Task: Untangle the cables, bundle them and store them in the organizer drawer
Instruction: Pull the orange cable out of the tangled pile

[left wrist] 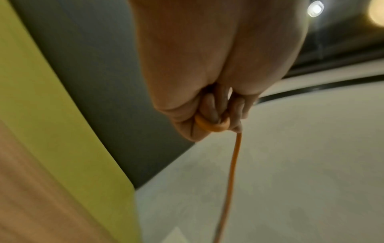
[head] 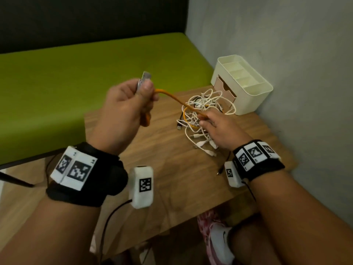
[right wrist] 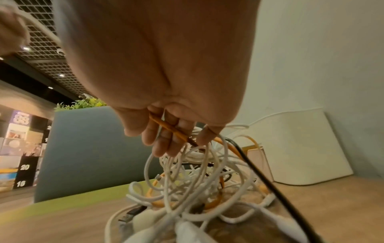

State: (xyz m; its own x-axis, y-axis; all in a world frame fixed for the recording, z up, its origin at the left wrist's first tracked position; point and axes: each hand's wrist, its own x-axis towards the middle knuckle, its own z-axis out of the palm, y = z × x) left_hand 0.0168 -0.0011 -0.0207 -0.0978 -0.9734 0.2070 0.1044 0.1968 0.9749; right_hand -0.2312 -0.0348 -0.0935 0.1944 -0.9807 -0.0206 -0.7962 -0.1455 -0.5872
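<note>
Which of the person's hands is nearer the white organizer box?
Right. The right hand sits over the cable tangle just in front of the organizer box; the left hand is raised farther away.

I see an orange cable (head: 172,97) stretched in the air from a silver plug (head: 143,81) at its raised end down into a tangle of white cables (head: 200,113) heaped on the table (head: 172,169), with a few black leads mixed in. Just behind the heap stands the cream organizer (head: 246,87), its open compartments on top and its pale drawer (head: 224,89) pulled slightly out.
</note>
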